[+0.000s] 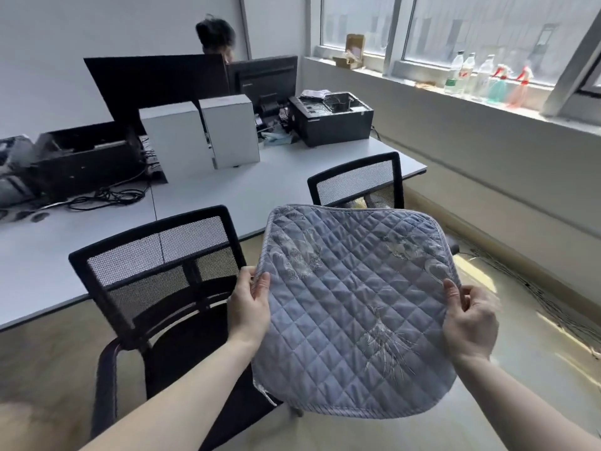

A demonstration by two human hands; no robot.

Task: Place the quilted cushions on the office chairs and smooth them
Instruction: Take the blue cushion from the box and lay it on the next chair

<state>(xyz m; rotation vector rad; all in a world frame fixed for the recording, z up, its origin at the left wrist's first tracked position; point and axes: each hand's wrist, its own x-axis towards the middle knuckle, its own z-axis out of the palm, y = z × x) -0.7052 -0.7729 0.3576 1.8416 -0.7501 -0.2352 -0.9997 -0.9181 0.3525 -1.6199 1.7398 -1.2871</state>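
Observation:
A grey-blue quilted cushion [351, 307] with embroidered patterns hangs in the air between my hands, spread flat and facing me. My left hand [248, 309] pinches its left edge, thumb on top. My right hand [470, 320] pinches its right edge. To the left stands a black mesh-back office chair [156, 255] with a bare dark seat, just left of the cushion. A second black mesh-back chair [357, 180] stands behind the cushion at the desk; its seat is mostly hidden, with something pale showing through the mesh.
A white desk [260, 190] carries monitors, white boxes [198, 138], open computer cases [331, 118] and cables. A person sits behind the monitors. The window sill [455, 92] at the right holds bottles and a box. Cables lie on the floor at the right.

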